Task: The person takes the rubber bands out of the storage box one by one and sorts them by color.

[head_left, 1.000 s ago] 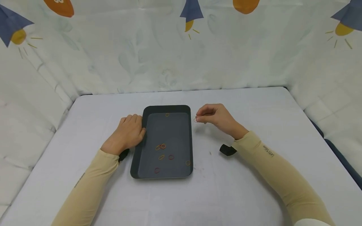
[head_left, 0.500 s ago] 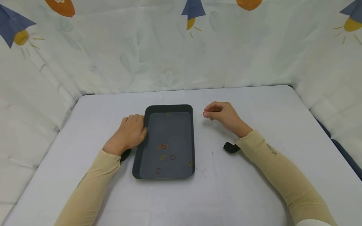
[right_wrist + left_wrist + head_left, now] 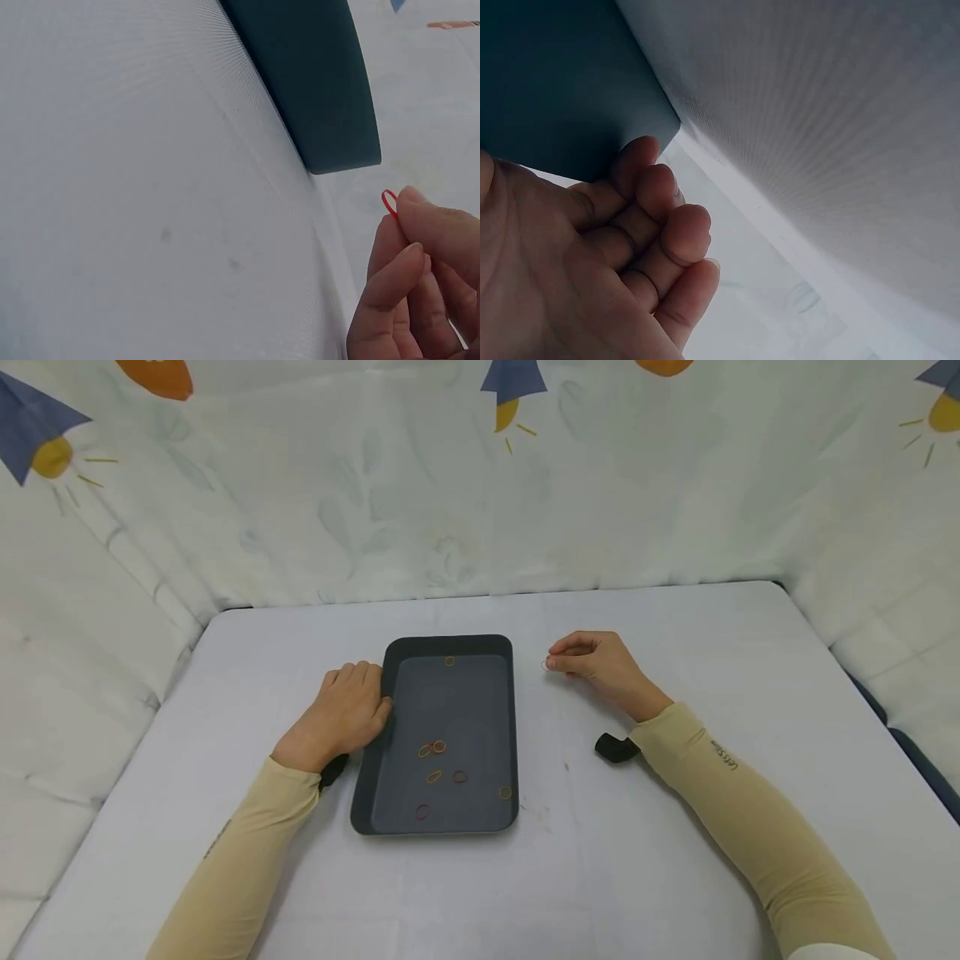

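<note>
Enclosed by pale fabric walls (image 3: 675,510), printed with blue-and-yellow shapes (image 3: 513,378) and faint leaves (image 3: 333,520); furnished with one white, cloth-covered surface (image 3: 637,877); lit softly.

A hand could pass over the white cloth (image 3: 532,714) between the fingertips of the right hand (image 3: 597,665) and the tray (image 3: 450,702), whose raised wall bars a low path left of those fingertips, while the left hand (image 3: 347,712) blocks the opposite rim.
</note>
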Demonstrator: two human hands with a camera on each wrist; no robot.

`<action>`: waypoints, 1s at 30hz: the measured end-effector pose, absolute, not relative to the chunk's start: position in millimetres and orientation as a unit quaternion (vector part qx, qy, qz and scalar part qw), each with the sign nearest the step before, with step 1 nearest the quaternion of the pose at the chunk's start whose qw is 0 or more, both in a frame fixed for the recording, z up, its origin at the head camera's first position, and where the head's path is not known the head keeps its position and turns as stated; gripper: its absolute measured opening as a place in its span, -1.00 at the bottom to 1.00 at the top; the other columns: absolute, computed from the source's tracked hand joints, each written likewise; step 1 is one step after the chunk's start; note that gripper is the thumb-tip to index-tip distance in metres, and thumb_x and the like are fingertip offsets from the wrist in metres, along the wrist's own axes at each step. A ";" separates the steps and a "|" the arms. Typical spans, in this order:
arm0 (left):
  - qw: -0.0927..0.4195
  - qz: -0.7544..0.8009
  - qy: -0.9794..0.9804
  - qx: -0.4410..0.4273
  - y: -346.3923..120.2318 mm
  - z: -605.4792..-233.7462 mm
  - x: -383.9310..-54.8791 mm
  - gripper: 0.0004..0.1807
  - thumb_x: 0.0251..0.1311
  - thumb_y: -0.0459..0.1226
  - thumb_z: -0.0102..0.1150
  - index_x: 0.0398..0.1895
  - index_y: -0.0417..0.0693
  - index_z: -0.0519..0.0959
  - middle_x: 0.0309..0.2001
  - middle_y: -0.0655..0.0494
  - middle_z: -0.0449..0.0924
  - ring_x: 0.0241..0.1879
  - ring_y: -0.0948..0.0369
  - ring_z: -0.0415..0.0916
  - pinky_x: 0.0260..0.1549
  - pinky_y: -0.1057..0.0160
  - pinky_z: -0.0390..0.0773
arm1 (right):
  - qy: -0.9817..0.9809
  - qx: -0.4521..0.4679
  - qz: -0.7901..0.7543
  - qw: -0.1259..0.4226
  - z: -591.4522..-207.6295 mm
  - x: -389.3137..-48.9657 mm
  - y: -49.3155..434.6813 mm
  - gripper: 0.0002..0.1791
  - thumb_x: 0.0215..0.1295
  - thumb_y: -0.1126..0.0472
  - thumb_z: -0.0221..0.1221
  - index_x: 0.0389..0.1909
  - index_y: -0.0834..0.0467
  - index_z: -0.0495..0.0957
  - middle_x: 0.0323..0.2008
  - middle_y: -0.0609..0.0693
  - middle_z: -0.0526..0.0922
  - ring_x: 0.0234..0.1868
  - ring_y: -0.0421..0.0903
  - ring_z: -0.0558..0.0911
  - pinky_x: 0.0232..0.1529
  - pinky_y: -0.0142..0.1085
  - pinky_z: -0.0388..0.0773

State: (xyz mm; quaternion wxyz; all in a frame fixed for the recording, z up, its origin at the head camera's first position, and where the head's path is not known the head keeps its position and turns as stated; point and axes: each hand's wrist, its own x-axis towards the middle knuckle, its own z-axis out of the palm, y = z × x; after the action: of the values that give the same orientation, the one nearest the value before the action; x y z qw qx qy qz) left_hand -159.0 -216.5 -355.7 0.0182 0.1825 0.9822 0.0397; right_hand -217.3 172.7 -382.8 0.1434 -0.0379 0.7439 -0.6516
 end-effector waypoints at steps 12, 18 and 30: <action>0.026 0.031 0.982 0.183 -216.9 -354.3 -159.9 -0.71 0.49 -0.22 -0.16 -0.04 -0.34 0.35 -0.17 -0.18 0.39 -0.06 -0.15 0.35 0.08 -0.21 0.30 | 0.735 -0.018 -0.661 0.148 -388.5 -221.9 170.0 -0.74 0.14 0.32 0.48 -0.15 0.27 0.72 -0.31 -0.10 0.81 -0.31 -0.19 0.70 -0.21 -0.39 0.66; 0.023 0.037 0.981 0.187 -215.3 -355.5 -160.3 -0.72 0.48 -0.22 -0.15 -0.06 -0.34 0.34 -0.18 -0.18 0.38 -0.07 -0.15 0.35 0.08 -0.21 0.30 | 0.767 -0.030 -0.621 0.156 -388.1 -221.6 171.4 -0.70 0.17 0.27 0.47 -0.10 0.27 0.71 -0.35 -0.14 0.81 -0.39 -0.21 0.69 -0.21 -0.41 0.65; 0.026 0.043 0.981 0.186 -216.4 -355.4 -158.6 -0.69 0.47 -0.23 -0.14 -0.01 -0.36 0.35 -0.17 -0.19 0.41 -0.03 -0.19 0.37 0.11 -0.24 0.30 | 0.815 -0.030 -0.559 0.149 -388.7 -217.7 167.9 -0.71 0.14 0.15 0.51 -0.13 0.14 0.75 -0.32 -0.13 0.82 -0.40 -0.20 0.72 -0.17 -0.42 0.63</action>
State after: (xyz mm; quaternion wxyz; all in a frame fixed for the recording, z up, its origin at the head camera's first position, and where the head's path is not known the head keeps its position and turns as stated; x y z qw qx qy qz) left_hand -158.6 -216.4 -355.4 0.0261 0.1857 0.9813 0.0434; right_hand -217.7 167.9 -388.7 0.1492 -0.0299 0.8151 -0.5589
